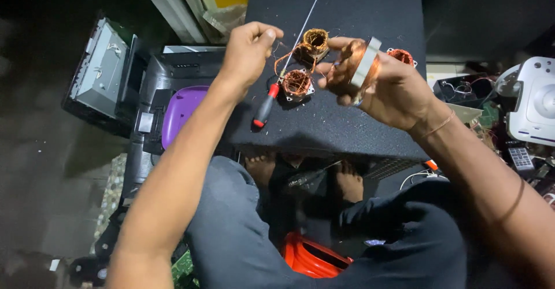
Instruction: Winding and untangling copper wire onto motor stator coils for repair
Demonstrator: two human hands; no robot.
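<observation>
My right hand (386, 83) grips a small motor stator wound with copper wire (364, 63) above a dark speaker-like box (370, 17). My left hand (250, 49) is pinched shut, and a thin copper wire strand (281, 62) seems to run from it toward the coil. Two copper-wound stators (297, 83) (315, 39) lie on the box between my hands, a third (402, 56) sits behind my right hand. A red-and-black handled screwdriver (267, 102) with a long shaft lies on the box under my left hand.
A purple lid (180, 112) and black device casings lie at the left. White appliance (535, 101), a remote control and circuit scraps are at the right. An orange object (309, 257) sits on the floor between my knees, my bare feet under the box.
</observation>
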